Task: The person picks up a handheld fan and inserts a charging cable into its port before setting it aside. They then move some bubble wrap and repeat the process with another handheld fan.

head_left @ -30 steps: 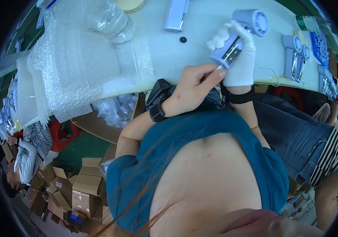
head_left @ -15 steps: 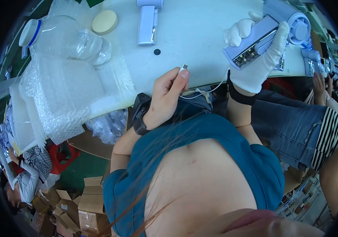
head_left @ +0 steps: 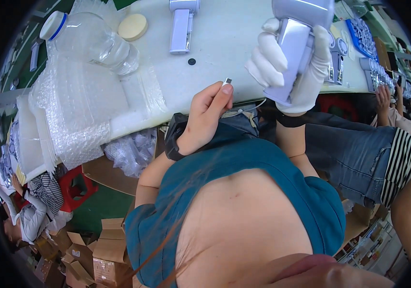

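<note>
Between thumb and bent fingers, my bare left hand [head_left: 210,108] pinches a white USB cable [head_left: 228,82], its metal plug sticking out past the thumb. The cable's thin cord runs right, toward my other wrist. My right hand [head_left: 306,72], in a white glove, grips a lavender handheld fan [head_left: 289,60] by its handle, held up over the table's near edge with the round head away from me. The fan's smooth handle side faces up. A second lavender fan [head_left: 181,29] lies on the table ahead of my left hand, with a small black disc [head_left: 192,62] just below it.
On the left, a clear plastic jar [head_left: 95,41] lies on bubble wrap [head_left: 71,105] beside a round cream-coloured lid [head_left: 133,27]. More fans [head_left: 338,60] and a blue tray [head_left: 361,38] of parts stand on the right. Other people sit at both sides; cardboard boxes [head_left: 107,245] cover the floor at lower left.
My right hand has turned the fan over, hiding the exposed inside of its handle, and moved it left. My left hand still pinches the plug, almost unmoved.
</note>
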Motion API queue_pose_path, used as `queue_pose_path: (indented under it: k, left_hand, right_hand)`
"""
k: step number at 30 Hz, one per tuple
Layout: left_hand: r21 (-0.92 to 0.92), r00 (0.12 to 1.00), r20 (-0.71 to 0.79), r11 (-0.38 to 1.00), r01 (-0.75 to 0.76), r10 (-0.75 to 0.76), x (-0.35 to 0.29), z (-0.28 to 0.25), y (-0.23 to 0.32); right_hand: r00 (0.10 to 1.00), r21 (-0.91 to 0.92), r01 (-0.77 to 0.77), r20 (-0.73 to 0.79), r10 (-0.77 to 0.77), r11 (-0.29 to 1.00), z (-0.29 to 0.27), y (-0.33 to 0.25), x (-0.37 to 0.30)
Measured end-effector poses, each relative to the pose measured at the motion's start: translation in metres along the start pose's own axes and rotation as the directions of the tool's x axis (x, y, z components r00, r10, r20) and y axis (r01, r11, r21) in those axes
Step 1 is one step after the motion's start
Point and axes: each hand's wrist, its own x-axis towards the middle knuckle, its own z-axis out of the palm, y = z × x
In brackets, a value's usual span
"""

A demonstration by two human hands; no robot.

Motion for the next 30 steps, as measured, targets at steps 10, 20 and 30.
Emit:
queue_pose_path:
  k: [10, 20, 30]
  left_hand:
    - [0.347, 0.979, 0.155, 0.921, -0.179, 0.132, -0.009, 0.012, 0.015]
    - [0.283, 0.976, 0.086, 0.934, -0.217, 0.201, -0.017, 0.015, 0.010]
    - [0.175, 0.980, 0.182, 0.978, -0.113, 0.081, -0.012, 0.007, 0.008]
  right_hand:
    - [0.845, 0.025, -0.031, -0.534, 0.040, 0.999, 0.004, 0.030, -0.009]
    - [0.808, -0.141, 0.052, -0.575, -0.125, 0.989, 0.002, 0.041, -0.018]
    - [0.708, -0.391, -0.051, -0.663, -0.243, 0.919, 0.004, 0.049, -0.025]
